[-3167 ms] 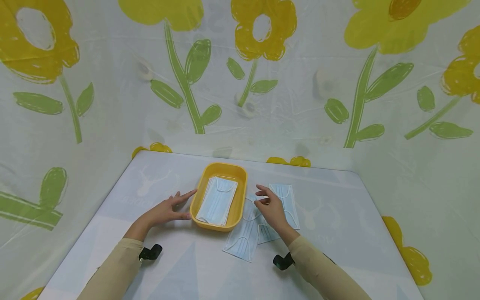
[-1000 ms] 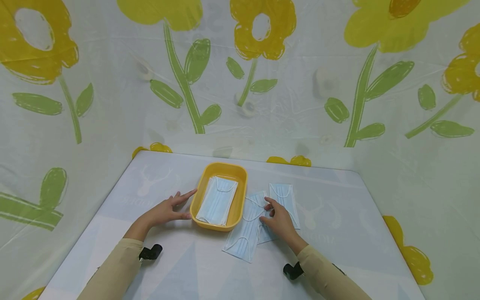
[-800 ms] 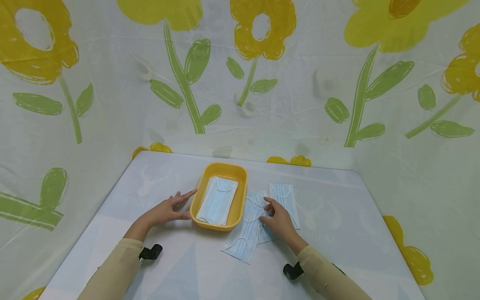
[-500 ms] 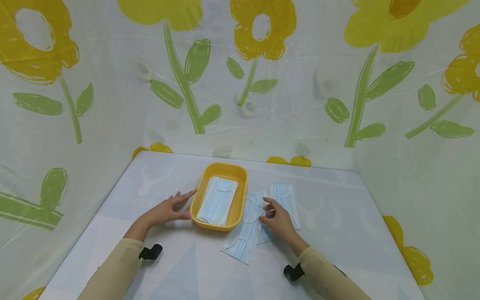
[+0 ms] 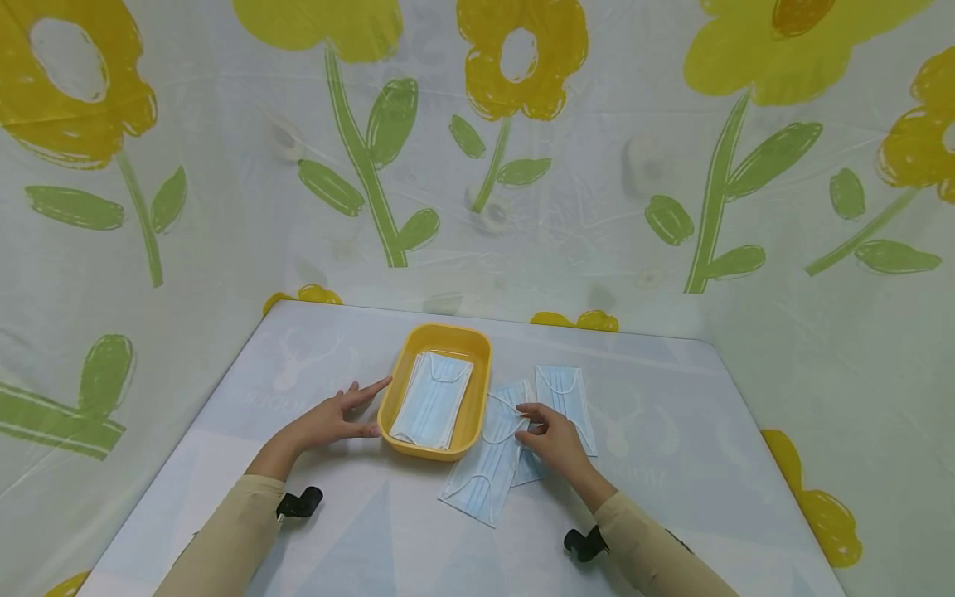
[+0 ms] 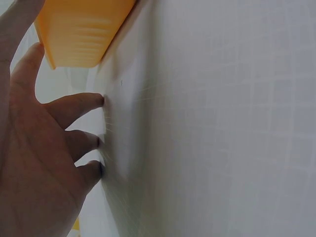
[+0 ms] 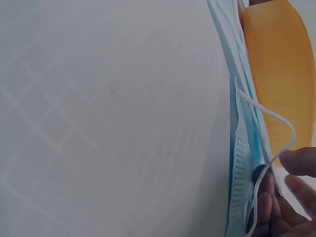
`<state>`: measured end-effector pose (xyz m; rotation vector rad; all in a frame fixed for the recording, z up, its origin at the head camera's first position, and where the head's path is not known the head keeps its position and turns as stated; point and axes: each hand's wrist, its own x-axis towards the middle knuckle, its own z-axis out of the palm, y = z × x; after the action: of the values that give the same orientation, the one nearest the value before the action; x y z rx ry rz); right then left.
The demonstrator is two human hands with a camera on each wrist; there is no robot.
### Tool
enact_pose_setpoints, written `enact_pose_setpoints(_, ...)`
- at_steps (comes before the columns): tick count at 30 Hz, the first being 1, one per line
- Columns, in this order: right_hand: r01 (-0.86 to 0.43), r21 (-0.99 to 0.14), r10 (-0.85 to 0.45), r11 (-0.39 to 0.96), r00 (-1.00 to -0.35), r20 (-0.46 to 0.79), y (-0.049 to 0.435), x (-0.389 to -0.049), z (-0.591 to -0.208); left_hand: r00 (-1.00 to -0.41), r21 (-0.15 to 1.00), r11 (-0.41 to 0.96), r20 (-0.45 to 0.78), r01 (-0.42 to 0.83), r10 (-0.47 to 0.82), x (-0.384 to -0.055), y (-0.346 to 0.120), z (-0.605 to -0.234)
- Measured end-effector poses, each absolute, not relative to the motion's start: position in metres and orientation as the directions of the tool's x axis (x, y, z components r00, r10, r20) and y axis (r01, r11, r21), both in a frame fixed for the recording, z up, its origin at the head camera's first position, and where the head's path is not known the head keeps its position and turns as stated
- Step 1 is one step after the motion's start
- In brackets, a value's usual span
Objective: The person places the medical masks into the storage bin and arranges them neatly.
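Tray smooth, glossy plastic; masks matt, pleated fabric.

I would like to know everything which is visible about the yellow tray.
The yellow tray is an open, deep rectangle with rounded corners and a smooth rim; it looks like plastic. It stands upright on the table, long sides running away from the person. A stack of blue face masks lies inside. The left hand touches its left side. A loose mask lies close by its right side; whether they touch is unclear.
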<state>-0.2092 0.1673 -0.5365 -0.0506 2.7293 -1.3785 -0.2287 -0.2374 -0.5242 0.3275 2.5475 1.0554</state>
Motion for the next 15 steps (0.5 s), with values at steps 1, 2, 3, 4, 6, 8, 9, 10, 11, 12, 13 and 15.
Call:
enact_pose_setpoints(1, 0.012, -0.803, -0.065, 0.596, -0.996, -0.064, 0.1671, -0.2092, -0.5362, -0.907, 0.718, 0.693, -0.24, 0.073, 0.345, -0.2288, -0.2375, -0.5244)
enact_pose_setpoints(2, 0.012, -0.802, -0.066, 0.597, -0.996, -0.064, 0.1669, -0.2091, -0.536, -0.908, 0.719, 0.691, -0.24, 0.072, 0.345, -0.2288, -0.2376, -0.5246)
enact_pose_setpoints(3, 0.005, -0.799, -0.073, 0.602, -0.995, -0.061, 0.1669, -0.2089, -0.5357, -0.908, 0.72, 0.69, -0.24, 0.072, 0.344, -0.2289, -0.2376, -0.5248)
enact_pose_setpoints(4, -0.001, -0.797, -0.077, 0.604, -0.995, -0.057, 0.1667, -0.2087, -0.5355, -0.908, 0.72, 0.691, -0.24, 0.071, 0.344, -0.2289, -0.2377, -0.525)
enact_pose_setpoints(6, -0.011, -0.795, -0.085, 0.606, -0.995, -0.051, 0.1664, -0.2085, -0.5356, -0.908, 0.719, 0.691, -0.239, 0.071, 0.343, -0.2289, -0.2378, -0.5253)
enact_pose_setpoints(8, -0.02, -0.792, -0.09, 0.61, -0.995, -0.044, 0.1662, -0.2081, -0.5358, -0.909, 0.719, 0.692, -0.24, 0.07, 0.342, -0.2289, -0.2378, -0.5254)
enact_pose_setpoints(9, -0.025, -0.79, -0.093, 0.613, -0.995, -0.04, 0.166, -0.208, -0.5358, -0.909, 0.718, 0.692, -0.24, 0.07, 0.341, -0.2289, -0.2378, -0.5255)
enact_pose_setpoints(10, -0.022, -0.79, -0.089, 0.613, -0.995, -0.042, 0.1657, -0.208, -0.5358, -0.909, 0.718, 0.693, -0.241, 0.069, 0.34, -0.2289, -0.2378, -0.5255)
enact_pose_setpoints(11, -0.021, -0.79, -0.089, 0.613, -0.995, -0.043, 0.1656, -0.2081, -0.5355, -0.909, 0.717, 0.693, -0.241, 0.069, 0.34, -0.2289, -0.2377, -0.5255)
enact_pose_setpoints(12, -0.021, -0.79, -0.088, 0.613, -0.995, -0.042, 0.1655, -0.2082, -0.5352, -0.909, 0.717, 0.693, -0.241, 0.069, 0.339, -0.2288, -0.2377, -0.5254)
enact_pose_setpoints(13, -0.02, -0.792, -0.086, 0.611, -0.995, -0.042, 0.1653, -0.2084, -0.5347, -0.909, 0.717, 0.693, -0.241, 0.068, 0.339, -0.2288, -0.2377, -0.5253)
enact_pose_setpoints(15, -0.016, -0.797, -0.08, 0.603, -0.996, -0.04, 0.1652, -0.2095, -0.5338, -0.909, 0.717, 0.694, -0.242, 0.067, 0.338, -0.2288, -0.2374, -0.5253)
